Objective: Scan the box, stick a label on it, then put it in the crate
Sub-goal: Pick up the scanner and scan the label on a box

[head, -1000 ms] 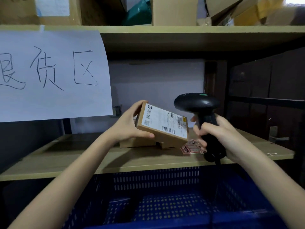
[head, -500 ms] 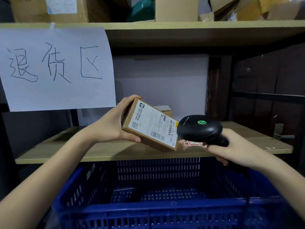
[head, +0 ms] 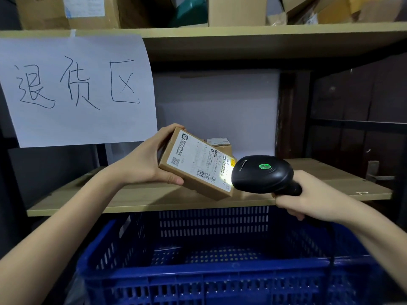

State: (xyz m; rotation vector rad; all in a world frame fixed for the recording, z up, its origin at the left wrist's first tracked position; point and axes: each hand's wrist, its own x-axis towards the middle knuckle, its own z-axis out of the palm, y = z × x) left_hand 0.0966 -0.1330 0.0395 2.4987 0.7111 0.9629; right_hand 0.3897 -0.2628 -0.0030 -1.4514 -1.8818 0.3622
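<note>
My left hand [head: 143, 161] holds a small brown cardboard box [head: 193, 166] tilted above the shelf, its white shipping label facing me. My right hand [head: 308, 197] grips a black handheld scanner [head: 262, 176] whose head points at the label's right end. A bright light patch falls on the barcode there, and a green lamp glows on top of the scanner. Below both hands stands the blue plastic crate [head: 211, 280], with no box visible inside it.
A wooden shelf [head: 110, 199] runs behind the crate, with another brown box [head: 220, 145] at its back. A large white paper sign [head: 77, 89] with handwriting hangs at the left. Cartons crowd the upper shelf [head: 242, 34]. A dark wall is at the right.
The scanner has dropped from upright to level and come close to the label; its light now shines on the barcode. The box has tilted and the view has shifted down over the crate.
</note>
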